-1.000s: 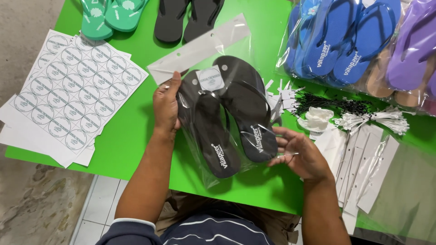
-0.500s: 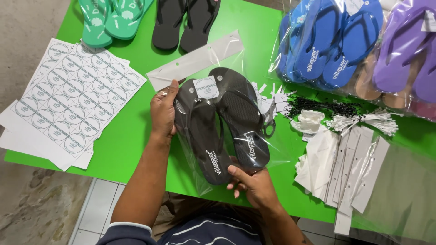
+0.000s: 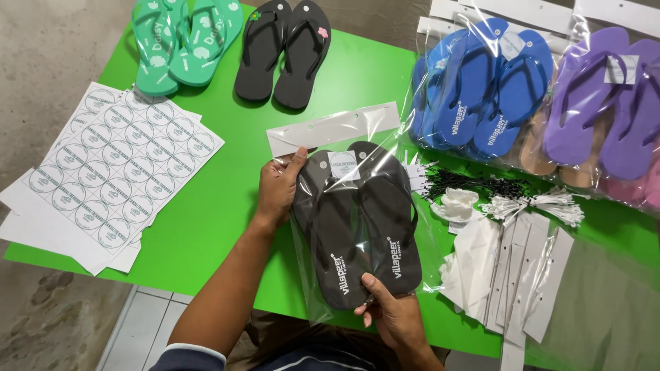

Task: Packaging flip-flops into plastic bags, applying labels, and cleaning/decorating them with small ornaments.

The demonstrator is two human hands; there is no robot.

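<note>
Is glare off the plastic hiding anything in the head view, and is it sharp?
Head view: sharp, evenly lit, soft shadows. White glare streaks the clear bag over the black flip-flops held by the left hand and right hand, and the bagged blue pairs; shapes stay readable.

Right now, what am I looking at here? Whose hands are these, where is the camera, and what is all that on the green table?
No machine here: a person's two bare hands, filmed from a camera on their head looking down. The left hand and right hand hold a pair of black flip-flops in a clear plastic bag. On the green table lie sticker sheets, green flip-flops, another black pair, bagged blue and purple pairs, and white card strips.
</note>
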